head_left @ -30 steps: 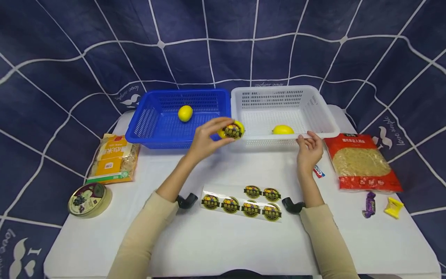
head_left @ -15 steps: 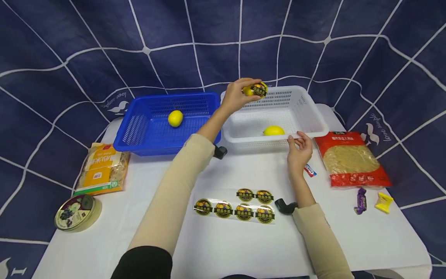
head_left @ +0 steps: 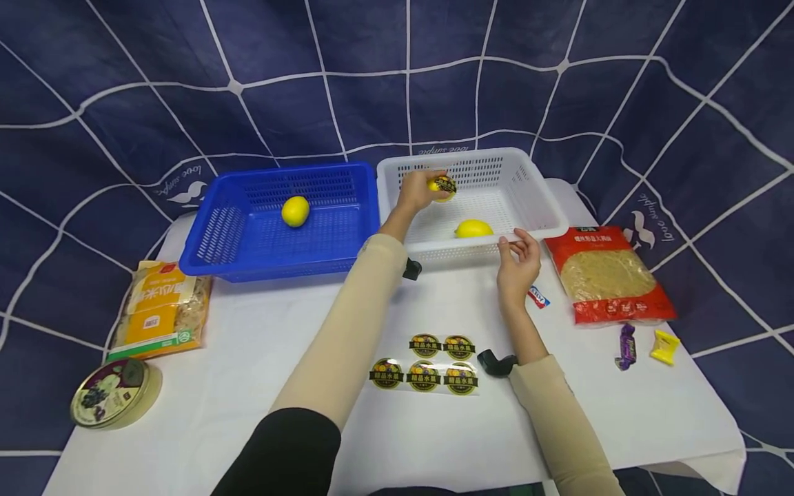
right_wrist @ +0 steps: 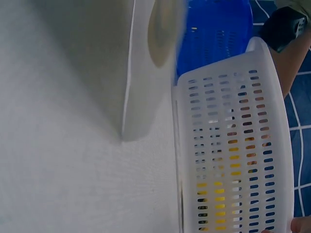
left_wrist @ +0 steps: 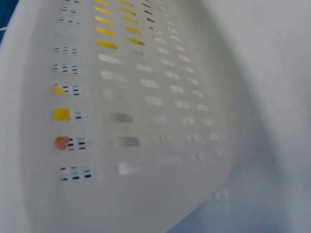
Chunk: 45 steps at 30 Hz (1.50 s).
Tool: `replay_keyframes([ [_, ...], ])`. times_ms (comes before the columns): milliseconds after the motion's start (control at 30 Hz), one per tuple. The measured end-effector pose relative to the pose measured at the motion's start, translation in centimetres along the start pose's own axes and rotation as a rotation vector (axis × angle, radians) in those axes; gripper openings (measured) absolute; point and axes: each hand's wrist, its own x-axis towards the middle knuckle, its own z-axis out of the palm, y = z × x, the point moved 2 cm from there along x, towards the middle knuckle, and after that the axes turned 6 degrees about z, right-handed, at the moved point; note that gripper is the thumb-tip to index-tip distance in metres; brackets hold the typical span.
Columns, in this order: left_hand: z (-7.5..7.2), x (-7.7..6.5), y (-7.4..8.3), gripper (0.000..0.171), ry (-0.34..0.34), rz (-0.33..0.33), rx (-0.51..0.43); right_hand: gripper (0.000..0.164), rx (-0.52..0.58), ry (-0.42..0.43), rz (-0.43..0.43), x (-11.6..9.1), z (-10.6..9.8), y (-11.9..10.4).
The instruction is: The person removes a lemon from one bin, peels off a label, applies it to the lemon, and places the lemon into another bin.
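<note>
One labelled lemon [head_left: 443,184] is pinched between the thumb and fingers of the left hand [head_left: 414,193], inside the white basket [head_left: 499,201], toward its 10 o'clock part on my remote feed. The right hand [head_left: 520,272] grips that basket's rim with its fingers near 5 o'clock. A second lemon [head_left: 474,229] lies at its 6 o'clock side; a third lemon [head_left: 295,211] sits in the blue basket [head_left: 331,222], just beside at 9 o'clock. Toward 6 o'clock I see a sticker sheet [head_left: 424,362] on the table [head_left: 267,331]

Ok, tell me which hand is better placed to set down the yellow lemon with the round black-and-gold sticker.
Left, I'd judge: the left hand holds the stickered yellow lemon in or just over the white slotted plastic basket, while the right hand holds its near rim.
</note>
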Motion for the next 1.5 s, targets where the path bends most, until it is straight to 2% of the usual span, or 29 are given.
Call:
replay_keyframes([
  [67, 0.4, 0.0, -0.1, 0.054, -0.044, -0.002, 0.026, 0.035, -0.003, 0.009, -0.006, 0.0, 0.0, 0.0],
  [200, 1.3, -0.3, -0.6, 0.055, -0.119, -0.040, 0.015, 0.035, -0.012, 0.008, -0.014, -0.1, 0.0, -0.1],
  [400, 1.9, -1.0, -1.7, 0.054, -0.195, -0.151, -0.047, 0.036, -0.025, -0.015, -0.041, -0.3, 0.1, -0.1],
  [600, 2.1, -1.0, -1.6, 0.053, -0.252, -0.187, -0.122, 0.036, -0.034, -0.006, -0.043, -0.3, -0.1, -0.3],
  [767, 2.0, -1.3, -1.3, 0.053, -0.254, -0.218, -0.198, 0.036, -0.015, 0.002, -0.048, 0.2, -0.2, 0.6],
  [967, 2.0, -1.5, -1.4, 0.053, -0.227, -0.252, -0.225, 0.036, -0.020, 0.022, -0.050, 0.9, -0.2, 2.7],
  [1100, 2.2, -1.4, -1.9, 0.050, -0.202, -0.276, -0.243, 0.035, -0.012, 0.039, -0.056, 0.7, 0.0, 3.0],
  [1233, 2.4, -1.3, -2.4, 0.048, -0.168, -0.310, -0.268, 0.035, 0.006, 0.016, -0.037, 0.0, 0.4, 2.3],
  [1367, 2.6, -0.9, -2.4, 0.046, -0.131, -0.265, -0.277, 0.035, 0.000, -0.001, -0.057, -0.5, 0.5, 1.1],
  [1500, 2.9, -0.4, -2.2, 0.042, -0.135, -0.235, -0.305, 0.035, -0.012, 0.014, -0.085, -0.5, 0.3, 0.5],
])
